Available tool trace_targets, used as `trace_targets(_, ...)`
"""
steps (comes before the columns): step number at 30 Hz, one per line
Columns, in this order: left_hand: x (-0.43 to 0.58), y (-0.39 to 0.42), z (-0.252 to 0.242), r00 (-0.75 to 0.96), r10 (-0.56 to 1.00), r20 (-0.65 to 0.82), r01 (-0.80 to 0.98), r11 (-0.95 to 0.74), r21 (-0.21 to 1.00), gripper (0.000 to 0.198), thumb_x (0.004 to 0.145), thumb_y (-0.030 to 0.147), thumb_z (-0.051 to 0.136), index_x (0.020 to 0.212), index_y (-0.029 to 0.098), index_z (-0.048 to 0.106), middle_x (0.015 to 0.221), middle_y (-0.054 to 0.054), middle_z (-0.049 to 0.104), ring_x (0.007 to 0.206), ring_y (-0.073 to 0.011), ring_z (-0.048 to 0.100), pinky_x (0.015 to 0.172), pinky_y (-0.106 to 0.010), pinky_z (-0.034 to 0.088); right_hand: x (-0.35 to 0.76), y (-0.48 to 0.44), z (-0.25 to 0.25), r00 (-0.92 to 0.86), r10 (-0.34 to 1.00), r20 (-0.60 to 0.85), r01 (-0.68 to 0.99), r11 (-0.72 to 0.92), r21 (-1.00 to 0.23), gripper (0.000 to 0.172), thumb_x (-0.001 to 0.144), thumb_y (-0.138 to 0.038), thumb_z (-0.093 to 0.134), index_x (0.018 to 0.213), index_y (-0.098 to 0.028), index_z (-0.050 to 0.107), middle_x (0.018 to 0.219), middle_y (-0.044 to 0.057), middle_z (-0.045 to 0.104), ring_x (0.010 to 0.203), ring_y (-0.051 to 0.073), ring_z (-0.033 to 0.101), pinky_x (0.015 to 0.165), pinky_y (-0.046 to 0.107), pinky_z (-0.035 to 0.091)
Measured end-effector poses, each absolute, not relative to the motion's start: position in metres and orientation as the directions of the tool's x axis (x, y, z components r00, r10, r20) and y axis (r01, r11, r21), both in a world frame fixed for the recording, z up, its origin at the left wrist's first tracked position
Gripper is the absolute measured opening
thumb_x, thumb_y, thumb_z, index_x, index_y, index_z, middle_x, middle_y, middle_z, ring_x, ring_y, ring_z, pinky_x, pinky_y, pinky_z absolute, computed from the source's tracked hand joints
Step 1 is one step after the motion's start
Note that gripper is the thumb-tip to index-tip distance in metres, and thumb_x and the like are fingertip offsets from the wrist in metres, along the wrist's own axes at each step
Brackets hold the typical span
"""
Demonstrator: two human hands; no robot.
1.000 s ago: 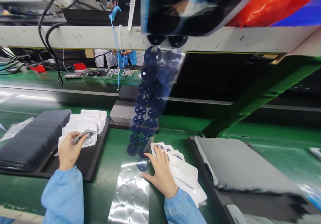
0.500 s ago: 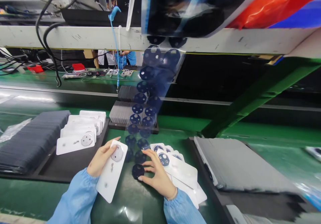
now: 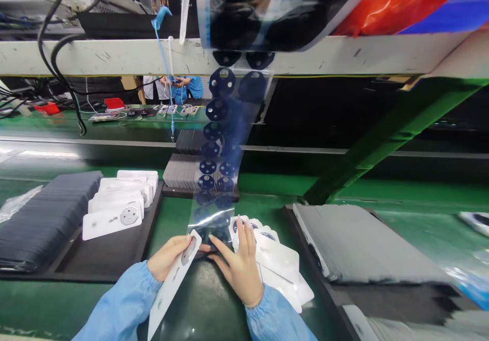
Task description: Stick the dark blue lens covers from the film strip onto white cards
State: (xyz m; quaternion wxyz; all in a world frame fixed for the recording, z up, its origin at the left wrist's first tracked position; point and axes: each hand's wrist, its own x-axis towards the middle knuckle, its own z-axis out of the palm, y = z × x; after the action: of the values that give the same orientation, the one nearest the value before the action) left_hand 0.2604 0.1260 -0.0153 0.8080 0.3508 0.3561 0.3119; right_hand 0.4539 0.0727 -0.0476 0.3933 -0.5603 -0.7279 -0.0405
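Note:
A white phone back cover (image 3: 171,285) is held by its top end in my left hand (image 3: 168,257), tilted so that it appears narrow. Its round camera area (image 3: 188,252) is near my thumb. My right hand (image 3: 242,267) is at the lower end of a clear film strip (image 3: 194,219), fingers stretched, thumb and index finger apart. The strip carries rows of dark round stickers (image 3: 206,182) with holes. My left fingertip, behind the cover, also comes close to the strip's end. Beside my right hand lies a fanned pile of white covers (image 3: 277,254), some with dark stickers.
At left, a black tray (image 3: 103,259) holds dark sheets (image 3: 49,214) and white covers (image 3: 110,224). A tray of grey sheets (image 3: 367,244) stands at right. Behind the strip is a rack of thin panels (image 3: 179,170). A shelf beam (image 3: 324,56) crosses above; people in blue work beyond.
The cover in my left hand has turned more edge-on and moved right toward the strip. My right hand has straightened its fingers; the dark sticker at its fingertips no longer shows clearly.

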Motion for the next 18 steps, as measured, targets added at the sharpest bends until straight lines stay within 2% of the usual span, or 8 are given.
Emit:
trace_targets(2, 0.262, 0.127, -0.014, 0.541, 0.750, -0.381, -0.297, 0.593, 0.748, 0.040, 0.071, 0.051, 0.076, 0.074, 0.012, 0.071, 0.085, -0.015, 0.077, 0.089, -0.0260, 0.072, 0.092, -0.033, 0.050, 0.451, 0.072, -0.047, -0.111, 0.676, 0.729, 0.885, 0.401, -0.237, 0.037, 0.084, -0.018, 0.066, 0.117, -0.036, 0.065, 0.145, 0.007, 0.044, 0.137, 0.032, 0.035, 0.106, 0.053, 0.037)
trace_targets(4, 0.262, 0.127, -0.014, 0.523, 0.746, -0.412, -0.315, 0.619, 0.720, 0.040, 0.070, 0.051, 0.078, 0.067, 0.013, 0.066, 0.083, -0.015, 0.077, 0.088, -0.0271, 0.073, 0.092, -0.035, 0.051, 0.450, 0.072, -0.046, -0.159, 0.580, 0.799, 0.879, 0.451, -0.153, 0.030, 0.087, -0.016, 0.062, 0.113, -0.030, 0.067, 0.135, 0.009, 0.056, 0.130, 0.026, 0.046, 0.107, 0.045, 0.038)
trace_targets(8, 0.260, 0.128, -0.013, 0.496, 0.736, -0.462, -0.331, 0.651, 0.683, 0.039, 0.071, 0.048, 0.078, 0.064, 0.015, 0.059, 0.081, -0.012, 0.077, 0.083, -0.0240, 0.074, 0.087, -0.030, 0.053, 0.449, 0.073, -0.039, -0.217, 0.505, 0.835, 0.853, 0.514, -0.089, 0.025, 0.091, -0.011, 0.055, 0.110, -0.023, 0.069, 0.118, 0.009, 0.069, 0.116, 0.019, 0.059, 0.106, 0.037, 0.039)
trace_targets(12, 0.259, 0.129, -0.015, 0.488, 0.742, -0.460, -0.361, 0.651, 0.667, 0.041, 0.070, 0.051, 0.078, 0.066, 0.015, 0.059, 0.086, -0.013, 0.077, 0.084, -0.0240, 0.074, 0.085, -0.030, 0.053, 0.450, 0.071, -0.031, -0.242, 0.455, 0.857, 0.815, 0.575, -0.075, 0.025, 0.092, -0.008, 0.051, 0.101, -0.021, 0.070, 0.102, 0.006, 0.074, 0.105, 0.018, 0.064, 0.099, 0.034, 0.043)
trace_targets(15, 0.262, 0.130, -0.018, 0.383, 0.808, -0.447, -0.332, 0.572, 0.750, 0.045, 0.071, 0.055, 0.075, 0.080, 0.012, 0.066, 0.094, -0.015, 0.076, 0.091, -0.0277, 0.072, 0.089, -0.036, 0.052, 0.449, 0.067, -0.025, -0.203, 0.471, 0.859, 0.748, 0.640, -0.174, 0.018, 0.088, -0.009, 0.058, 0.091, -0.023, 0.069, 0.090, 0.004, 0.073, 0.091, 0.018, 0.067, 0.089, 0.035, 0.047)
trace_targets(16, 0.262, 0.130, -0.019, 0.321, 0.847, -0.424, -0.284, 0.513, 0.810, 0.048, 0.071, 0.058, 0.073, 0.084, 0.012, 0.068, 0.097, -0.016, 0.075, 0.094, -0.0295, 0.070, 0.090, -0.039, 0.052, 0.449, 0.066, -0.024, -0.166, 0.518, 0.839, 0.702, 0.660, -0.268, 0.014, 0.086, -0.011, 0.061, 0.088, -0.024, 0.068, 0.084, 0.003, 0.072, 0.084, 0.018, 0.066, 0.083, 0.035, 0.049)
trace_targets(18, 0.263, 0.131, -0.019, 0.187, 0.919, -0.346, -0.153, 0.375, 0.914, 0.052, 0.072, 0.060, 0.070, 0.090, 0.012, 0.070, 0.109, -0.017, 0.071, 0.108, -0.0324, 0.064, 0.098, -0.043, 0.046, 0.450, 0.065, -0.023, -0.055, 0.683, 0.729, 0.531, 0.638, -0.557, 0.010, 0.081, -0.016, 0.068, 0.086, -0.024, 0.064, 0.076, 0.001, 0.066, 0.072, 0.017, 0.064, 0.070, 0.033, 0.051)
